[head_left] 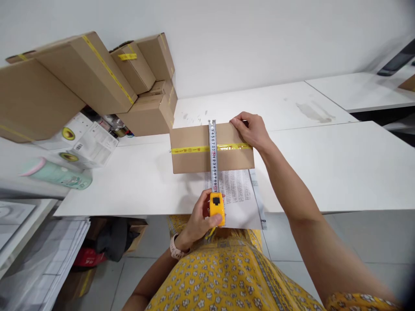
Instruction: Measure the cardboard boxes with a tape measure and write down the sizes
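Observation:
A cardboard box (191, 163) with a strip of yellow printed tape lies on the white table in front of me. My left hand (196, 222) is closed around a yellow tape measure (217, 211) near the table's front edge, thumb on its case. Its silver blade (213, 162) runs out across the top of the box, the metal end at the far edge. At the box's far right corner my right hand (254, 129) grips the edge, fingers bent; some fingertips are hidden. A printed sheet (241, 211) sticks out from under the box toward me.
Several taped cardboard boxes (87, 71) are stacked at the back left against the wall. Below them stand white cartons with avocado pictures (99, 147) and a mint green bottle (58, 174). The white table (311, 172) extends right; papers (48, 255) lie on a lower-left shelf.

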`<state>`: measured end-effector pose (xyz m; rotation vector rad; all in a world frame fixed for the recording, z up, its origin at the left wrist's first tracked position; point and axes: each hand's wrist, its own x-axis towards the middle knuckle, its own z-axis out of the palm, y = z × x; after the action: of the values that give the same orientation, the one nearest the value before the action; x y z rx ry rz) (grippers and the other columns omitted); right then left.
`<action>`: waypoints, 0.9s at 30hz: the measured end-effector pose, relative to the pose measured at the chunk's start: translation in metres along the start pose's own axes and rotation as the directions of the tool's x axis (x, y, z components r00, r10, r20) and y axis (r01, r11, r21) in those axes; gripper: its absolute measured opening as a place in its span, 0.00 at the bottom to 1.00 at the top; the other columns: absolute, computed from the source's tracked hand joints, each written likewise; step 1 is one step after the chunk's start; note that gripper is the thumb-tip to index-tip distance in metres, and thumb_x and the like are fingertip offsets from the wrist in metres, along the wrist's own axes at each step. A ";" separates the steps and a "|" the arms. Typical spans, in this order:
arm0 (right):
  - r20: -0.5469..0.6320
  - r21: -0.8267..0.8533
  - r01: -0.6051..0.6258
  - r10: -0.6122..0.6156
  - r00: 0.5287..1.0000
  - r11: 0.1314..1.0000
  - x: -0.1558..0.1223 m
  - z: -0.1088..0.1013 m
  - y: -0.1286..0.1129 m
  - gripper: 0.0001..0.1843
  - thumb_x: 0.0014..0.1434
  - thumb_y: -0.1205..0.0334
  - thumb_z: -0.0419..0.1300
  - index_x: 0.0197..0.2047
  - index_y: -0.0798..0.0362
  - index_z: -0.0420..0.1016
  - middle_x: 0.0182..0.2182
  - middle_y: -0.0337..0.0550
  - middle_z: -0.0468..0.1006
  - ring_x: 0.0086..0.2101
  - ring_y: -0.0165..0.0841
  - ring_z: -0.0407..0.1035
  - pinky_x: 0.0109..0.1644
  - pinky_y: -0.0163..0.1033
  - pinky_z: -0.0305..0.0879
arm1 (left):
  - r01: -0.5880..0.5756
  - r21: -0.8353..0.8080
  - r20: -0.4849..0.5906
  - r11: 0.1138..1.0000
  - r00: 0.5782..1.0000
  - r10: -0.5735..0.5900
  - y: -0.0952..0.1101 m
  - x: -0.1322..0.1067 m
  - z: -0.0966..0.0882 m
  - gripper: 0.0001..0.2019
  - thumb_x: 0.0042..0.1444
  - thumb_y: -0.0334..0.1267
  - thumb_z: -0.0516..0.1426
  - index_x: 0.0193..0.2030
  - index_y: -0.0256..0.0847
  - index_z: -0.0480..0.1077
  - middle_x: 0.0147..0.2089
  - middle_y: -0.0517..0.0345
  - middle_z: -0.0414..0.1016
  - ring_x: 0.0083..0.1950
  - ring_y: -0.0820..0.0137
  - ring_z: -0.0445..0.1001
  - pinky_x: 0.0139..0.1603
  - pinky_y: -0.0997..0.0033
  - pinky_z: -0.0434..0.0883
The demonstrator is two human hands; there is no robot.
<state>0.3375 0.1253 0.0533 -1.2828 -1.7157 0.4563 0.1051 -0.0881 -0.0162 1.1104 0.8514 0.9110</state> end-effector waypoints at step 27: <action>0.248 -0.462 0.455 -0.382 0.890 0.761 -0.005 0.004 -0.003 0.25 0.70 0.58 0.51 0.66 0.31 0.71 0.49 0.48 0.74 0.48 0.49 0.62 0.50 0.55 0.60 | 0.088 -0.129 0.025 0.988 0.996 -0.086 -0.032 0.014 -0.009 0.37 0.49 0.51 0.71 0.60 0.48 0.59 0.60 0.45 0.68 0.40 0.66 0.79 0.31 0.69 0.79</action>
<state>0.3325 0.1205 0.0513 -1.1752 -2.2708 -0.2037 0.1075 -0.0775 -0.0507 0.9609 0.8069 0.8690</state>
